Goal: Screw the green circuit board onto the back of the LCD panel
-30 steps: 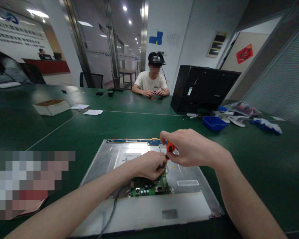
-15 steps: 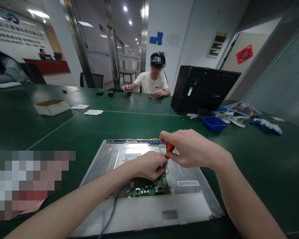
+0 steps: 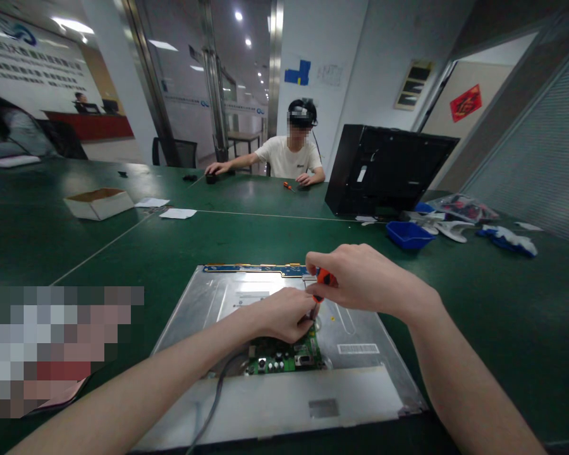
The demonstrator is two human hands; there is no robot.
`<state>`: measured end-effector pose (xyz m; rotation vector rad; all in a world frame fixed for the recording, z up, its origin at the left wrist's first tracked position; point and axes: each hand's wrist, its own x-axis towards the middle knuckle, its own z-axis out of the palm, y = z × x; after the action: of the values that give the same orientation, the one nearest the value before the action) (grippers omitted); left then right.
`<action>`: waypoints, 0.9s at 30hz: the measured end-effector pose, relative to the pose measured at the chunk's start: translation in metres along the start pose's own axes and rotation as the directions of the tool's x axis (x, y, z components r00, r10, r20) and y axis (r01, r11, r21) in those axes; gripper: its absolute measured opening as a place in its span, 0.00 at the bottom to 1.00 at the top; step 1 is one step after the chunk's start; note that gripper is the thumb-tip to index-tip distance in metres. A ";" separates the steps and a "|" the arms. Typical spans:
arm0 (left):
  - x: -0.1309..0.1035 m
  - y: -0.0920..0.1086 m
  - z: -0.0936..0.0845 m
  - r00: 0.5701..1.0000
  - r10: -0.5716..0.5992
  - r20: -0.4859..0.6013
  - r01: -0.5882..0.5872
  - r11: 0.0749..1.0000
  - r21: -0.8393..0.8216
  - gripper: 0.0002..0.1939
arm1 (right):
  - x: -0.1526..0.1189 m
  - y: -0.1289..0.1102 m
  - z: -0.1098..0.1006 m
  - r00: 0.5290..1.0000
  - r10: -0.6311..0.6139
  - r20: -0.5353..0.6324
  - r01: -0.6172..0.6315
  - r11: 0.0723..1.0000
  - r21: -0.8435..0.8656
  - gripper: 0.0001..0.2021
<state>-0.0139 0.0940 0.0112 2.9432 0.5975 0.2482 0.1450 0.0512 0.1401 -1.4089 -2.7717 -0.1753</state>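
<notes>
A silvery metal panel (image 3: 360,392) lies flat on the green table, with a green circuit board (image 3: 284,361) on it and a blue strip board (image 3: 246,270) along its far edge. My right hand (image 3: 360,278) grips a red-and-black screwdriver (image 3: 325,278), tip pointing down near the board's upper right corner. Against the screwdriver's lower end, my left hand (image 3: 287,314) is closed above the board; whatever its fingers pinch is too hidden to name. A grey cable (image 3: 217,401) runs from the board toward the near edge.
Beyond the panel stand a black monitor housing (image 3: 389,170), a blue tray (image 3: 408,235) and blue-white gloves (image 3: 507,240). An open box (image 3: 99,204) and papers (image 3: 177,213) lie left. A person (image 3: 289,151) sits across the table (image 3: 246,234).
My right hand has turned slightly with the screwdriver, whose handle tilts more to the right. My left hand stays put. The person opposite has reached farther left to a small black object.
</notes>
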 end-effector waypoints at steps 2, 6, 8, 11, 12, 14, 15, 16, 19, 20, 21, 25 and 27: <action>0.000 0.000 -0.001 1.000 -0.005 0.000 0.005 1.000 0.005 0.02 | 0.001 0.001 0.001 1.000 0.005 0.000 -0.005 1.000 -0.022 0.06; 0.001 -0.002 0.001 1.000 -0.014 -0.005 0.014 1.000 0.002 0.01 | 0.001 0.001 0.000 1.000 -0.002 -0.009 0.002 1.000 -0.025 0.05; 0.001 -0.003 0.002 1.000 -0.012 -0.002 0.012 1.000 -0.005 0.01 | 0.000 0.001 -0.001 1.000 0.002 -0.013 -0.003 1.000 -0.022 0.05; 0.000 -0.003 0.002 1.000 -0.008 0.004 0.008 1.000 -0.016 0.01 | -0.001 0.001 -0.002 1.000 0.007 -0.008 -0.007 1.000 -0.020 0.06; 0.000 -0.003 0.002 1.000 -0.008 0.008 0.008 1.000 -0.020 0.01 | -0.001 0.000 -0.002 1.000 0.005 -0.007 -0.006 1.000 -0.021 0.06; 0.000 -0.003 0.001 1.000 -0.010 0.013 0.011 1.000 -0.028 0.01 | -0.001 0.000 -0.002 1.000 0.001 -0.006 -0.001 1.000 -0.017 0.06; 0.000 -0.003 0.001 1.000 -0.012 0.014 0.012 0.999 -0.032 0.00 | -0.001 0.000 -0.002 1.000 -0.001 -0.006 0.001 1.000 -0.012 0.05; 0.000 -0.003 0.001 1.000 -0.014 0.013 0.014 0.999 -0.035 0.00 | -0.001 0.000 -0.002 1.000 -0.001 -0.005 0.001 1.000 -0.003 0.05; 0.000 -0.004 0.000 1.000 -0.014 0.007 0.014 0.999 -0.038 0.01 | -0.001 0.000 -0.003 1.000 0.000 -0.004 0.000 1.000 0.019 0.05; 0.000 -0.004 -0.001 1.000 -0.013 0.006 0.013 0.999 -0.034 0.01 | -0.001 0.000 -0.003 1.000 -0.001 -0.005 0.001 1.000 0.022 0.05; 0.000 -0.003 -0.001 1.000 -0.012 0.004 0.012 1.000 -0.029 0.02 | -0.001 0.000 -0.004 1.000 -0.003 -0.006 0.003 1.000 0.025 0.05; 0.000 -0.002 -0.003 1.000 -0.004 -0.004 0.004 1.000 -0.017 0.04 | -0.002 0.001 -0.003 1.000 -0.007 -0.008 0.008 1.000 0.026 0.05; 0.000 -0.002 -0.003 1.000 -0.002 -0.003 0.002 1.000 -0.017 0.03 | -0.002 0.001 -0.003 1.000 -0.011 -0.013 0.012 1.000 0.023 0.05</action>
<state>-0.0150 0.0965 0.0142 2.9259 0.5958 0.2562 0.1468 0.0496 0.1426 -1.3818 -2.7629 -0.1511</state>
